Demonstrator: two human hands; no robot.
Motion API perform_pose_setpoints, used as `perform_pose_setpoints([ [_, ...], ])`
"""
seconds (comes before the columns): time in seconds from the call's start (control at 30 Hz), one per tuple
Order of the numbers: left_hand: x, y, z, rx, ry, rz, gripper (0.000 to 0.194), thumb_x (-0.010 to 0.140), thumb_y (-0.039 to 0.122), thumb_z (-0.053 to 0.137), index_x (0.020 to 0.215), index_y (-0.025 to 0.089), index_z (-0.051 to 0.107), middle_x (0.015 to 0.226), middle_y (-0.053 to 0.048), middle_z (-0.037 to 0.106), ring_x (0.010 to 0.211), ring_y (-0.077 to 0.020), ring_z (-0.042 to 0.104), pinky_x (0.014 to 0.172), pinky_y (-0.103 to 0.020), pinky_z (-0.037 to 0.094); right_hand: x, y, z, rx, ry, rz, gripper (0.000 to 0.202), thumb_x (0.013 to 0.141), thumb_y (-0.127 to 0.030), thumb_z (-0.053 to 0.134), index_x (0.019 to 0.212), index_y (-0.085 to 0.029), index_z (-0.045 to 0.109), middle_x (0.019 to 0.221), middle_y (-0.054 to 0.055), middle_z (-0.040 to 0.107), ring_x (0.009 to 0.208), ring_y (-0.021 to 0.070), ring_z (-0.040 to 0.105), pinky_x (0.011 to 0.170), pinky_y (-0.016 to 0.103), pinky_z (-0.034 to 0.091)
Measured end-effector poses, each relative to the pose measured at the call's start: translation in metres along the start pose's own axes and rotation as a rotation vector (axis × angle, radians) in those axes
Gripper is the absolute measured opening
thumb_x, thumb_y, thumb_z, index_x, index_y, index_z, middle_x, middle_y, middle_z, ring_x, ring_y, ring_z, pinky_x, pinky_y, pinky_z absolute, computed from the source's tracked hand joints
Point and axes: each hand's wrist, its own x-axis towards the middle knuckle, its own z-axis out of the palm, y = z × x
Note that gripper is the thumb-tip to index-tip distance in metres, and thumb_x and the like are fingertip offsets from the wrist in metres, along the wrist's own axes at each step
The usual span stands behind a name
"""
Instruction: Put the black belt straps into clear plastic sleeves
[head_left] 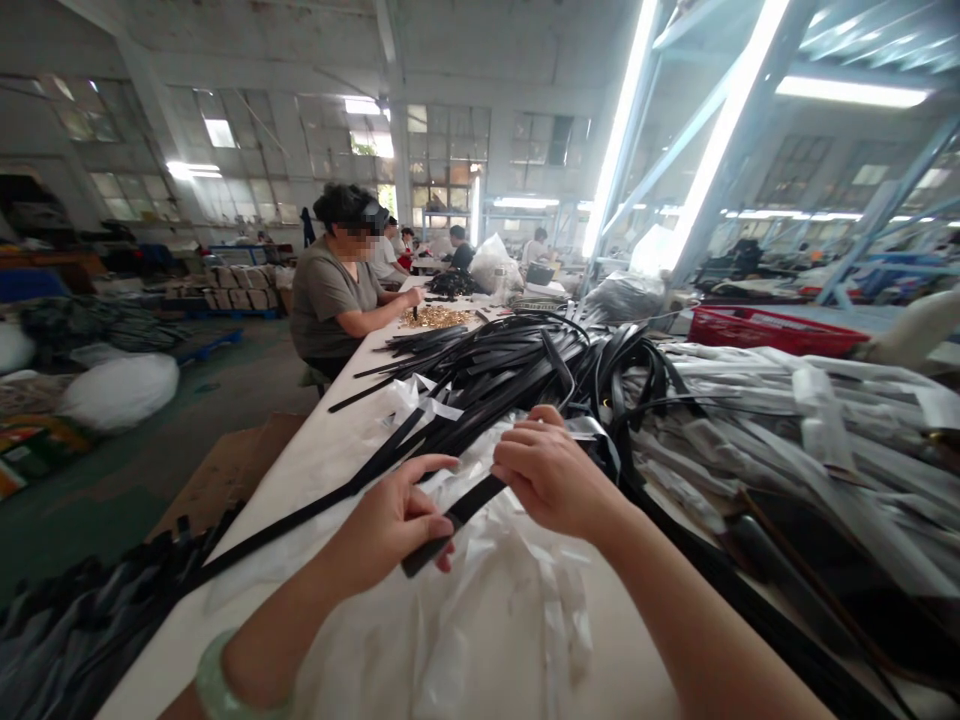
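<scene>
A flat black strap (476,500) runs slantwise between my hands above the table. My left hand (405,515) pinches it near its lower end, thumb on top and the index finger stretched out. Farther along, my right hand (555,475) is closed round the same strap, its fingers curled over it. Thin clear plastic sleeves (450,610) lie crumpled on the pale tabletop (360,650) beneath both hands. Just beyond, a large heap of black straps (495,365) spreads over the table, and one long strap reaches down to the left edge.
Plastic-wrapped strips (750,410) pile up on the right, with a red crate (772,330) behind. Dark bundles (97,620) stand low at the left, near a cardboard sheet (225,470). A co-worker (330,290) sits along the left edge by small gold-coloured pieces (439,317).
</scene>
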Motion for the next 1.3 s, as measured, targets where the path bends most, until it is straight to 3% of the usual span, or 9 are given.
perform_pose_setpoints([
  [0.2,-0.002,-0.007,0.019,-0.298,-0.101,-0.082,0.084,0.068,0.021,0.074,0.138,0.016,0.028,0.064,-0.004,0.07,0.054,-0.0245,0.068,0.053,-0.035,0.055,0.002,-0.013,0.024,0.242,-0.144,-0.14,0.029,0.093,-0.023,0.042,0.065,-0.018,0.046,0.064,-0.002,0.057,0.065,0.0115,0.052,0.075,0.028,0.03],
  [0.37,-0.004,0.001,0.019,-0.279,0.003,-0.116,0.101,0.066,0.026,0.078,0.145,0.018,0.016,0.058,0.0,0.067,0.058,-0.0256,0.069,0.055,-0.034,0.055,0.003,0.022,0.035,-0.018,-0.052,0.124,0.043,0.098,-0.03,0.038,0.058,-0.017,0.048,0.053,-0.001,0.054,0.052,0.0112,0.047,0.074,0.029,0.032],
  [0.47,-0.004,0.005,0.018,-0.25,0.008,-0.11,0.1,0.068,0.027,0.077,0.145,0.014,0.015,0.061,-0.002,0.069,0.058,-0.025,0.069,0.055,-0.032,0.054,0.006,0.012,0.041,-0.056,-0.006,0.11,0.044,0.097,-0.03,0.04,0.057,-0.017,0.049,0.052,0.0,0.055,0.049,0.0107,0.046,0.071,0.029,0.033],
  [0.6,-0.005,0.006,0.017,-0.242,-0.016,-0.083,0.099,0.068,0.026,0.077,0.144,0.012,0.015,0.062,-0.004,0.069,0.054,-0.0233,0.067,0.051,-0.029,0.051,0.007,-0.007,0.045,0.041,-0.032,-0.089,0.038,0.096,-0.029,0.043,0.062,-0.017,0.053,0.057,0.0,0.06,0.056,0.011,0.052,0.072,0.026,0.034],
  [0.8,-0.003,0.006,0.014,-0.1,0.062,-0.093,0.086,0.072,0.024,0.073,0.142,0.015,0.023,0.061,-0.001,0.068,0.057,-0.0233,0.069,0.049,-0.024,0.045,0.004,0.028,0.036,-0.207,0.127,0.19,0.049,0.097,-0.031,0.04,0.052,-0.017,0.05,0.047,0.0,0.054,0.046,0.0102,0.045,0.074,0.028,0.034],
  [1.0,-0.003,-0.001,0.016,-0.146,0.017,-0.065,0.09,0.069,0.021,0.074,0.142,0.013,0.021,0.062,-0.001,0.069,0.055,-0.0221,0.068,0.054,-0.028,0.049,0.008,-0.013,0.042,-0.038,0.073,-0.073,0.042,0.095,-0.026,0.044,0.055,-0.018,0.053,0.051,-0.001,0.058,0.049,0.0098,0.049,0.07,0.027,0.033],
  [1.1,-0.004,0.003,0.017,-0.137,0.031,-0.068,0.086,0.07,0.02,0.073,0.141,0.014,0.024,0.061,0.0,0.069,0.056,-0.0208,0.068,0.052,-0.024,0.046,0.006,-0.002,0.037,-0.089,0.059,0.012,0.043,0.096,-0.03,0.044,0.056,-0.017,0.054,0.051,0.0,0.058,0.049,0.0106,0.049,0.07,0.027,0.034],
  [1.2,-0.004,0.008,0.019,-0.096,0.068,-0.069,0.083,0.072,0.02,0.072,0.141,0.015,0.026,0.06,-0.001,0.069,0.056,-0.0199,0.068,0.05,-0.022,0.043,0.004,0.015,0.033,-0.171,0.154,0.166,0.048,0.097,-0.032,0.041,0.052,-0.017,0.05,0.046,0.0,0.054,0.045,0.0102,0.045,0.071,0.028,0.035],
  [1.3,-0.003,0.007,0.022,-0.121,0.055,-0.063,0.087,0.07,0.02,0.073,0.142,0.014,0.025,0.06,-0.001,0.069,0.056,-0.0209,0.068,0.052,-0.025,0.047,0.005,0.002,0.037,-0.098,0.164,0.081,0.047,0.097,-0.028,0.04,0.052,-0.017,0.05,0.047,-0.001,0.053,0.045,0.0096,0.044,0.069,0.027,0.035],
])
